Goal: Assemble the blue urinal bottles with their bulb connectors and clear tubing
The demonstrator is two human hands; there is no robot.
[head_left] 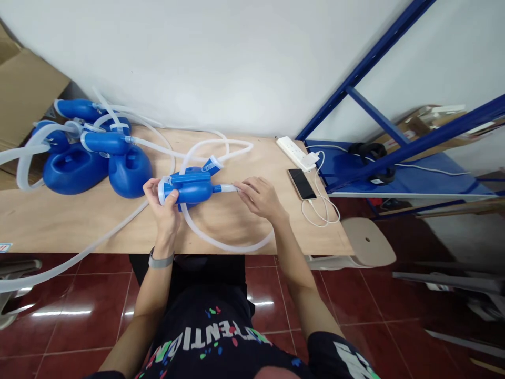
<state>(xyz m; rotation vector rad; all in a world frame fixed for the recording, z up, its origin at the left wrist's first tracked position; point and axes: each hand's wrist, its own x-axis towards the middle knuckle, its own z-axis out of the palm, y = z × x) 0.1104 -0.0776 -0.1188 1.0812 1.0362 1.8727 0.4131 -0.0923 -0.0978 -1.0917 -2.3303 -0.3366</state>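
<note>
My left hand is closed around the white-rimmed end of a blue plastic funnel piece, held sideways over the table. A narrow blue nozzle at its right end leads into a translucent hose. There the fingers of my right hand are pinched on the hose, close to the nozzle. A small blue cap piece with a pale rim shows just behind the funnel. Part of what lies beneath the funnel is hidden.
Several blue bottles with hoses crowd the table's left side, beside a cardboard box. A power strip and a phone with a white cable lie at right. Beyond stands a blue metal shelf; a stool is below.
</note>
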